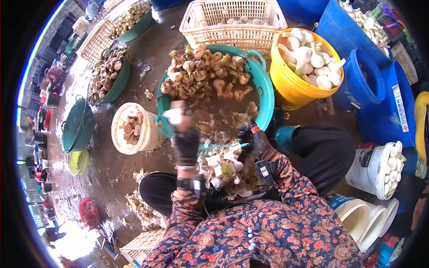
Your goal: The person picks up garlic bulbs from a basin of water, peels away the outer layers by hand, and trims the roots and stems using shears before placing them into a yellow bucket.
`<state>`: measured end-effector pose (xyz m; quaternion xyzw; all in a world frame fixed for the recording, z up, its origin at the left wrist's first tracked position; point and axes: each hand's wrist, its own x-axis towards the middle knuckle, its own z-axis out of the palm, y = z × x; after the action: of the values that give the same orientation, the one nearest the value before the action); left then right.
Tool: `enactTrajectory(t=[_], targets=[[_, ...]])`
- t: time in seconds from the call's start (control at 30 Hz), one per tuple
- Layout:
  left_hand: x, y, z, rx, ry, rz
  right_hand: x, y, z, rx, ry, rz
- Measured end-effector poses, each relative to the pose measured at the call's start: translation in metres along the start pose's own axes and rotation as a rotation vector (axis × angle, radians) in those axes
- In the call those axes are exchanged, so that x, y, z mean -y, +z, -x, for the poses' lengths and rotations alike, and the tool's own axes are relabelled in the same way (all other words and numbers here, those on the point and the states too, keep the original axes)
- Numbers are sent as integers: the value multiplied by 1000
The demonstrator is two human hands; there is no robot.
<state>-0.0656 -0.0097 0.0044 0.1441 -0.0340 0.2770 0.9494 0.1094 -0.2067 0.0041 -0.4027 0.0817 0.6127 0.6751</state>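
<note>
Though heaped, bulbs [189, 68] askew; long axes unaligned

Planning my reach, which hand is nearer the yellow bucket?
Right: the right hand is left of and below the yellow bucket in the picture; the left hand farther left.

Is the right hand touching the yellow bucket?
Apart: in the head view, the teal tub rim shows between the right hand and the yellow bucket.

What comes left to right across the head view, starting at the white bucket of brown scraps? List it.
White bucket of brown scraps → left hand → right hand → yellow bucket of pale bulbs → white bucket of pale bulbs.
</note>
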Motion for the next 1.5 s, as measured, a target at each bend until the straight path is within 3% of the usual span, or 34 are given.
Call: enactTrajectory(t=[0.03,0.07,0.1,0.13,0.2,0.23,0.27,0.3,0.33,0.4,0.43,0.47,0.53,0.57,0.63,0.67,0.73,0.8,0.9,1.0,1.13,1.2,1.23,1.27,1.33,1.4,1.47,1.5], targets=[[-18,16,-1,-40,169,150,0,3,4,-70,-25,79],[-47,-14,-3,-124,422,57,0,4,5,-74,-24,75],[-61,4,-12,-93,465,173,0,5,3,-97,-35,89],[-61,20,-18,133,371,311,0,5,0,-122,-44,101],[-59,0,-47,-438,476,-1457,-1,3,-8,-146,-50,99],[-46,-23,-70,-243,365,-1141,-1,4,-10,-195,-60,104],[-21,-9,-83,-69,415,-1906,0,4,-12,-244,-71,109],[4,-9,-101,-206,127,-1488,-1,3,-15,-282,-92,142],[36,4,-125,-523,-90,-1114,-1,2,-16,-319,-89,159],[88,-71,-159,-347,-98,-1756,0,-7,-20,-330,-75,125],[108,-86,-170,-185,-128,-1758,2,-8,-20,-357,-85,161],[118,-50,-188,-237,-624,-1924,4,-8,-20,-400,-118,215],[149,-91,-201,92,-533,-2389,6,-12,-24,-477,-152,178],[155,-96,-206,100,-536,-2380,11,-12,-26,-489,-153,179],[162,-105,-207,124,-821,-2237,13,-10,-24,-601,-214,218],[161,-108,-200,133,-836,-2228,9,-21,-27,-614,-206,212],[151,-106,-176,56,-700,-1577,-2,-46,-39,-744,-442,556],[138,-81,-142,111,-545,-1576,9,-32,-31,-795,-625,769],[115,-15,-97,119,-534,-1632,12,-18,-24,-775,-641,943],[100,27,-71,235,-389,-1910,8,-4,-18,-770,-553,1199],[81,53,-57,223,-335,-1953,8,16,-2,-626,-594,1143],[72,59,-53,49,-511,-1565,1,14,-3,-482,-689,967],[67,47,-50,-25,-639,-1323,-7,-4,-15,-372,-553,741],[57,54,-50,-37,-647,-1236,-4,1,-7,-177,-334,277],[56,54,-40,-152,-641,-996,0,3,1,-20,-285,173],[71,48,-27,-276,-542,-888,0,17,0,-73,-315,125],[90,43,-19,-263,-299,-1029,-2,14,-4,-130,-347,73],[88,45,-19,-231,-383,-1066,-5,3,-8,0,-207,-36]])
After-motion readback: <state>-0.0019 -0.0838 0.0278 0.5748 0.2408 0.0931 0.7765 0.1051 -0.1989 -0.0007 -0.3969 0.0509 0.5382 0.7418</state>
